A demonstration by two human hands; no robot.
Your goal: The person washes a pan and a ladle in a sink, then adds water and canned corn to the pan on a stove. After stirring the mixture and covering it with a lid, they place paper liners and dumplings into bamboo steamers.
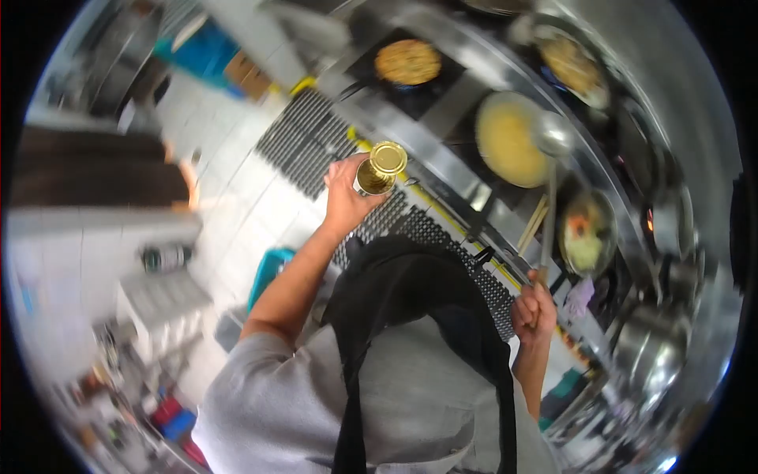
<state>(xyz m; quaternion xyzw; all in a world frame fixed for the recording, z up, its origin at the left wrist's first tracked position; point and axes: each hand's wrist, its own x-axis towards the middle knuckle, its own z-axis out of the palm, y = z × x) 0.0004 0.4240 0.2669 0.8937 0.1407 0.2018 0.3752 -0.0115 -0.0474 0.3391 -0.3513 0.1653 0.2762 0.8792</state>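
Observation:
My left hand (346, 192) is closed around an open tin can (374, 182), its golden lid (388, 158) folded up at the rim. What the can holds is hard to make out. In my right hand (534, 310) is the handle of a long metal ladle (549, 213). The ladle's bowl lies over the right edge of a pan of yellow food (509, 141) on the stove. Nearer to my right hand, another pan (588, 235) holds orange and pale green food.
A browned round flatbread or omelette (407, 62) sits on the far burner. An oval dish of food (572, 65) stands further back. Chopsticks (533, 224) lie by the stove's front edge. A steel pot (651, 347) is at right; black mats (308, 142) cover part of the floor.

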